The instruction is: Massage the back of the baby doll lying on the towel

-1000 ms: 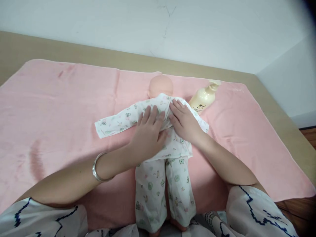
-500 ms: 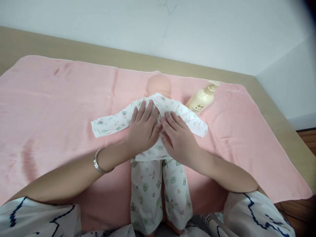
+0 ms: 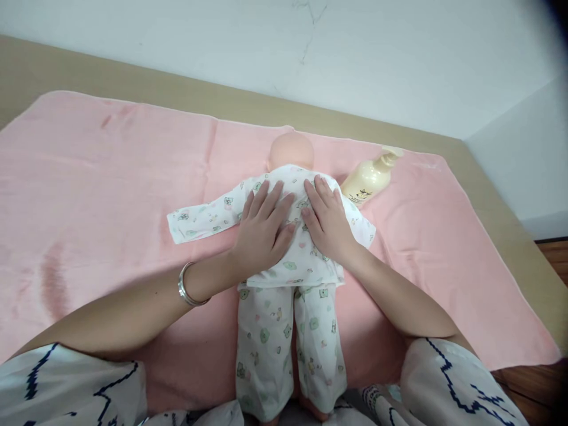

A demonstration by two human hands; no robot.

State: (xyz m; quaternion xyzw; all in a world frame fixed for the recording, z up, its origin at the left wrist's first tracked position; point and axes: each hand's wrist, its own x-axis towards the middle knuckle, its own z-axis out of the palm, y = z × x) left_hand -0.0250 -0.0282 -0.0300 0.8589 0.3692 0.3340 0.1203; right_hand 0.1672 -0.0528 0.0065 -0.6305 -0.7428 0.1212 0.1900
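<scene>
Doll (image 3: 290, 151) lies face down, middle of the pink towel (image 3: 110, 177), head away from the person, legs toward them. Bald peach head. It wears a white shirt (image 3: 295, 263) with small green and pink prints and matching trousers (image 3: 284, 343). Feet just show at the bottom edge. One shirt sleeve (image 3: 199, 216) lies flat out to the doll's left side of frame and looks empty. The other sleeve is mostly under the right hand.

Left hand (image 3: 264, 228) is palm down on the doll's back, fingers (image 3: 270, 198) straight and slightly apart, gripping nothing. Right hand (image 3: 326, 222) is the same, flat on the back just beside the left, thumbs nearly touching over the spine, fingertips near the doll's neck. Judgement: the hands are flat because they press the cloth against the back rather than hold it. The face-down pose leaves the back open to both palms.

Silver bracelet (image 3: 189, 290) on the left wrist, near the doll's hip.

Cream pump bottle (image 3: 370, 180) lies on its side on the towel, just right of the doll's shoulder, close to the right hand but apart from it.

Towel covers most of a tan worktop (image 3: 133, 83). White wall (image 3: 399, 59) is beyond the doll's head. The person's white, blue-patterned clothing (image 3: 66, 384) shows either side of the doll's legs.
</scene>
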